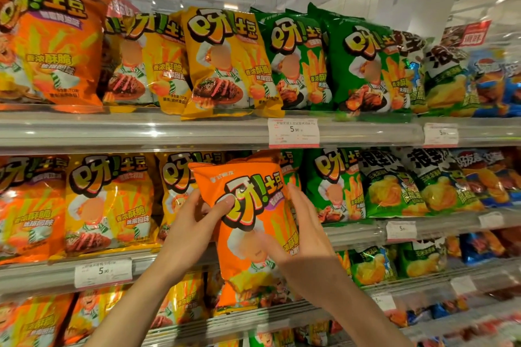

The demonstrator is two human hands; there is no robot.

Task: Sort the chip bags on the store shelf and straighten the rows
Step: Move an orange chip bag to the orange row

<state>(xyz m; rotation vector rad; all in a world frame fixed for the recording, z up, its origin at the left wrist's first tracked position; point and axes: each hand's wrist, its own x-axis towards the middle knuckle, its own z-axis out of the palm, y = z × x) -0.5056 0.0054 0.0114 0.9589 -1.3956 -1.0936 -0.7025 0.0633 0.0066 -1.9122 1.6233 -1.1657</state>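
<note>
In hand: orange chip bag [248, 222], centre frame, clamped by left hand [194, 222] and right hand [304, 236] fingers.
Done: upper shelf [141, 132] rows mostly colour-grouped.
Left: placing bag with orange bags [31, 205], lower left.

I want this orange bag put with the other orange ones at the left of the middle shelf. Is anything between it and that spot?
Nothing visible blocks the way. Both hands, left and right, hold the orange bag out in front of the shelf. The yellow bags stand behind the shelf edge, and the orange row lies further left.
</note>
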